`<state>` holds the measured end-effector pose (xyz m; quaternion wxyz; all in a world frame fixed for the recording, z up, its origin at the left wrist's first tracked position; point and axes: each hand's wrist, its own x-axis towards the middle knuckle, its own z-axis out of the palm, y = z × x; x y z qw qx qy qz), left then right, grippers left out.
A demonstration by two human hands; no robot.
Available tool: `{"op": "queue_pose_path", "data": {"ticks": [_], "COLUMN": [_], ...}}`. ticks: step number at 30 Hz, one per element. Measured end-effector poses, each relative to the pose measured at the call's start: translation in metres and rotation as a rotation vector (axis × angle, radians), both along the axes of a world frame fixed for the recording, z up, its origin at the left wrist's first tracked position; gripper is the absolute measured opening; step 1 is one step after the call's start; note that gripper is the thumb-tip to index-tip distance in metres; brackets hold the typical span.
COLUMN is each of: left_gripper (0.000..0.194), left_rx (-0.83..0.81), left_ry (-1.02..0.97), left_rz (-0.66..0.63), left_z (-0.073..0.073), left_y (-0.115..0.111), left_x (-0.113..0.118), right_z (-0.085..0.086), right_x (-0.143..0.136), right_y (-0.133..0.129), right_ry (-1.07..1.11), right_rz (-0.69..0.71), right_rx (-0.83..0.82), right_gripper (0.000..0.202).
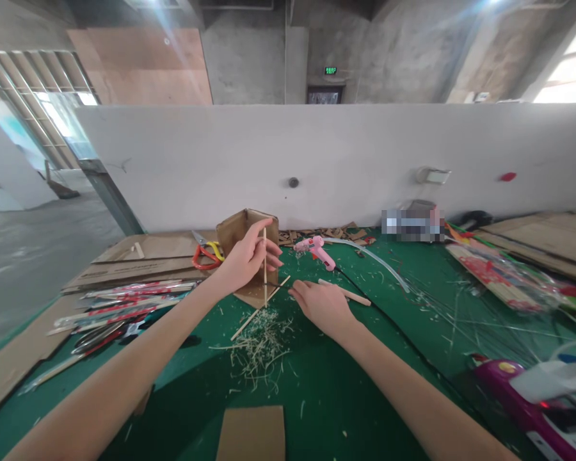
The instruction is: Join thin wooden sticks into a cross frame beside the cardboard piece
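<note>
My left hand (254, 256) is closed on a thin wooden stick (265, 275), held upright in front of an open cardboard box (230, 234). My right hand (321, 307) grips a knife with a pale wooden handle (358, 297). Its thin dark blade points left and meets the stick near its lower part. Another thin stick (244, 324) lies slantwise behind the upright one. Beneath the hands is a heap of fine wood shavings (262, 346) on the green tabletop (326, 410).
A pink glue gun (319, 250) with a clear glue stick lies beyond my right hand. Orange-yellow scissors (206, 253) stand by the box. Wrapped stick bundles (125, 301) lie left, a cardboard piece (252, 432) in front, and a purple power strip (509, 384) right. A white partition (345, 160) rises behind.
</note>
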<state>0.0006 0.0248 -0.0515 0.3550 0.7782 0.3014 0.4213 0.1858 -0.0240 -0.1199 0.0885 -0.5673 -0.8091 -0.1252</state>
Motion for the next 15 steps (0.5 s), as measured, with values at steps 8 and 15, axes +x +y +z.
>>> {"op": "queue_pose_path", "data": {"ticks": [8, 15], "left_gripper": [0.028, 0.03], "left_rx": [-0.018, 0.008], "left_ry": [-0.046, -0.009], "left_rz": [-0.025, -0.006], "left_z": [-0.0023, -0.0011], "left_y": [0.0029, -0.0001], "left_x": [0.0, 0.0019], "right_z": [-0.0037, 0.0007], "right_x": [0.0029, 0.0016], "right_y": [-0.0003, -0.0007], "right_ry": [-0.048, -0.023], "right_rz": [0.05, 0.024], "right_rx": [-0.032, 0.043], "right_gripper": [0.039, 0.041]}}
